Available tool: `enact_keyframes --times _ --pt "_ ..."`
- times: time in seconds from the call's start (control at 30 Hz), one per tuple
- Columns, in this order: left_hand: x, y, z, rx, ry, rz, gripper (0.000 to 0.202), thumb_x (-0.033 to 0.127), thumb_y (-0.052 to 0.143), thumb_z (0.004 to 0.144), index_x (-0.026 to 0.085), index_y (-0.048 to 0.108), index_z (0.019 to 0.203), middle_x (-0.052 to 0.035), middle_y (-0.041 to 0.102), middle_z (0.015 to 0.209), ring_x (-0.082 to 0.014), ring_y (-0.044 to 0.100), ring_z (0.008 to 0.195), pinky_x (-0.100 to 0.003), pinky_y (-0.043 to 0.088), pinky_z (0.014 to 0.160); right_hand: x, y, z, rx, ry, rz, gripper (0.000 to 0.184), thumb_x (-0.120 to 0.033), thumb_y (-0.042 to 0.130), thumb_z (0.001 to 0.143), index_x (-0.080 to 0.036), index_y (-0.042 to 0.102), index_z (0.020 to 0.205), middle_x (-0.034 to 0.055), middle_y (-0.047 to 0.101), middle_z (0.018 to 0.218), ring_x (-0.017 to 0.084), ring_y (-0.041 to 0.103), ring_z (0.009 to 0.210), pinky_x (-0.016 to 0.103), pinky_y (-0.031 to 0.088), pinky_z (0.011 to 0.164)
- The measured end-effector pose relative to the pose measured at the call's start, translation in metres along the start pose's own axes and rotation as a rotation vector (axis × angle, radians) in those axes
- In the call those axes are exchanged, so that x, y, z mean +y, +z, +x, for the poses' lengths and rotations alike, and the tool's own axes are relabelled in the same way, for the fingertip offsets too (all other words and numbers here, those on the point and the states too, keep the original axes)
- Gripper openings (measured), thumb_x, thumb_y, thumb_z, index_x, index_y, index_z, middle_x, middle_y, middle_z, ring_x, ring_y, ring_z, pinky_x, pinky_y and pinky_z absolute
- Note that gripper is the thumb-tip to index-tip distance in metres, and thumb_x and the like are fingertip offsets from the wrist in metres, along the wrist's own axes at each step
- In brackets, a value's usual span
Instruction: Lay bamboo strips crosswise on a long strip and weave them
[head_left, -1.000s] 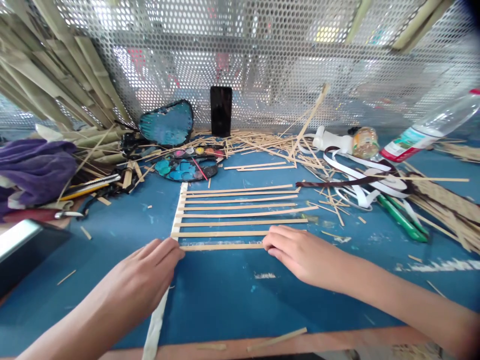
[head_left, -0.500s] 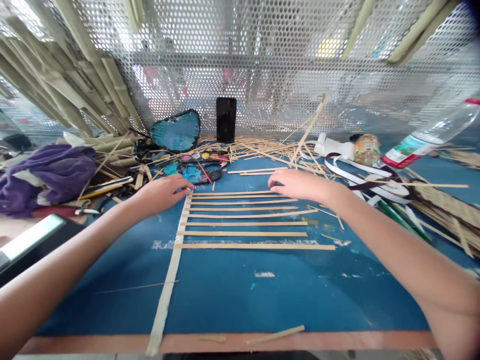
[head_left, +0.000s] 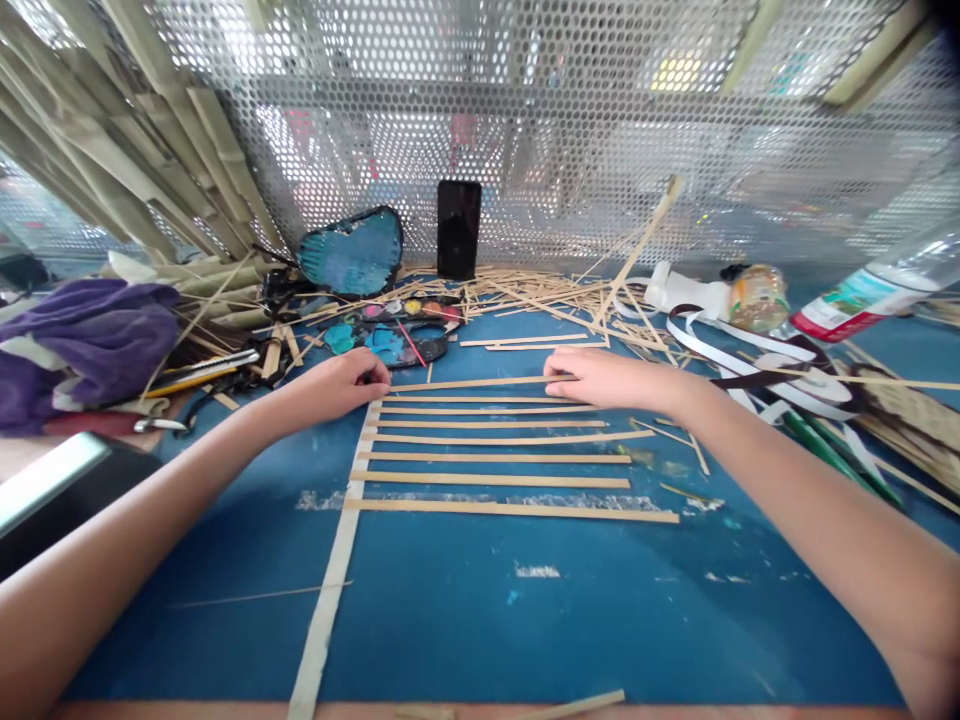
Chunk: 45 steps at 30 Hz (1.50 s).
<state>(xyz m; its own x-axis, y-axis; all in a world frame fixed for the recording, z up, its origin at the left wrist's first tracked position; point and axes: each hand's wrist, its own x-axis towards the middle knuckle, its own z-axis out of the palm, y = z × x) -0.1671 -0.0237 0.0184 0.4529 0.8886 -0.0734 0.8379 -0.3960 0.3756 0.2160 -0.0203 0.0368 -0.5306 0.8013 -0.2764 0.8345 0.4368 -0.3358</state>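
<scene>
Both hands are out over the middle of the frame, on the farthest strip [head_left: 465, 383] of the row. The left hand [head_left: 341, 380] is curled, its fingertips drawn narrow and pinching that strip's left end, right where it meets the long upright strip [head_left: 330, 590]. The right hand [head_left: 600, 378] lies flatter, fingers close together over the strip's right part; whether it grips or only presses, I cannot tell from here.

Watch the row below, six thin bamboo strips [head_left: 491, 458] lying loose and nearly parallel on the blue table [head_left: 525, 630]. Both forearms hang right above them, and I'd say a dropped wrist or dragging sleeve-line could skew the lot. The held strip is slender and bowed a little, so uneven pull from the two ends might flex or snap it.

The paint palette [head_left: 390, 342] sits just above the left hand, so a knuckle drifting up could pick up wet colour. The loose strip heap [head_left: 540, 295], upper middle, lies near enough to snag.
</scene>
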Motion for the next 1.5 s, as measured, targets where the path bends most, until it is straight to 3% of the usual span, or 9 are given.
enact_keyframes --times 0.27,0.43,0.6,0.8,1.07,1.3,1.43,1.5 --pt "0.005 0.003 0.0 0.033 -0.08 -0.014 0.036 0.049 0.047 0.083 0.019 0.066 0.09 -0.0068 0.069 0.096 -0.0238 0.064 0.088 -0.033 0.047 0.079 -0.001 0.001 0.007 -0.012 0.07 0.157 0.028 -0.038 0.041 0.092 -0.02 0.054 0.077 0.005 0.063 0.087 0.017 0.053 0.076 0.03 0.037 0.071" --pt "0.001 0.004 0.005 0.024 -0.106 -0.009 0.035 0.049 0.047 0.085 0.02 0.067 0.089 -0.0036 0.07 0.088 -0.0208 0.064 0.081 -0.029 0.046 0.072 0.008 0.001 0.011 -0.012 -0.003 0.274 0.026 -0.038 0.044 0.087 -0.02 0.047 0.069 0.0011 0.053 0.073 0.015 0.045 0.069 0.03 0.035 0.072" --pt "-0.001 0.001 0.007 0.012 -0.139 -0.044 0.038 0.052 0.048 0.084 0.02 0.069 0.086 -0.0028 0.074 0.093 -0.0217 0.066 0.088 -0.027 0.047 0.075 0.01 0.005 0.012 -0.005 0.007 0.287 0.028 -0.042 0.045 0.087 -0.02 0.048 0.069 0.001 0.053 0.072 0.015 0.045 0.068 0.03 0.034 0.071" --pt "-0.002 0.002 0.002 0.049 -0.161 -0.049 0.038 0.053 0.048 0.084 0.021 0.068 0.086 -0.0039 0.074 0.096 -0.0233 0.066 0.092 -0.029 0.048 0.077 -0.002 0.006 0.01 -0.013 0.062 0.283 0.025 -0.035 0.045 0.083 -0.02 0.043 0.063 0.0001 0.049 0.066 0.015 0.042 0.064 0.03 0.031 0.066" --pt "0.002 0.005 0.003 0.063 -0.199 -0.002 0.037 0.052 0.048 0.08 0.02 0.068 0.085 -0.0049 0.07 0.086 -0.0237 0.064 0.08 -0.032 0.046 0.072 -0.013 0.013 0.007 0.045 0.145 0.17 0.034 -0.044 0.043 0.089 -0.02 0.045 0.066 0.0018 0.053 0.067 0.015 0.044 0.063 0.03 0.032 0.064" --pt "0.001 0.005 0.003 0.069 -0.152 -0.016 0.037 0.051 0.046 0.077 0.02 0.064 0.084 -0.0079 0.066 0.09 -0.0256 0.062 0.083 -0.036 0.046 0.077 -0.02 0.012 0.005 0.037 0.189 0.114 0.033 -0.042 0.042 0.092 -0.02 0.054 0.071 0.0057 0.065 0.08 0.019 0.053 0.072 0.03 0.035 0.066" --pt "0.001 0.009 0.001 0.084 -0.138 -0.011 0.036 0.052 0.046 0.079 0.02 0.062 0.085 -0.0082 0.064 0.092 -0.0251 0.06 0.084 -0.037 0.046 0.079 -0.024 0.012 0.005 0.043 0.225 0.051 0.034 -0.042 0.042 0.092 -0.02 0.054 0.069 0.0054 0.065 0.075 0.019 0.054 0.068 0.031 0.035 0.065" --pt "0.001 0.013 -0.001 0.138 -0.141 -0.005 0.034 0.05 0.048 0.079 0.02 0.058 0.089 -0.0073 0.062 0.093 -0.0232 0.059 0.082 -0.035 0.046 0.079 -0.027 0.013 0.005 0.071 0.247 -0.068 0.036 -0.042 0.041 0.093 -0.02 0.055 0.067 0.0049 0.064 0.07 0.019 0.055 0.067 0.034 0.037 0.071"
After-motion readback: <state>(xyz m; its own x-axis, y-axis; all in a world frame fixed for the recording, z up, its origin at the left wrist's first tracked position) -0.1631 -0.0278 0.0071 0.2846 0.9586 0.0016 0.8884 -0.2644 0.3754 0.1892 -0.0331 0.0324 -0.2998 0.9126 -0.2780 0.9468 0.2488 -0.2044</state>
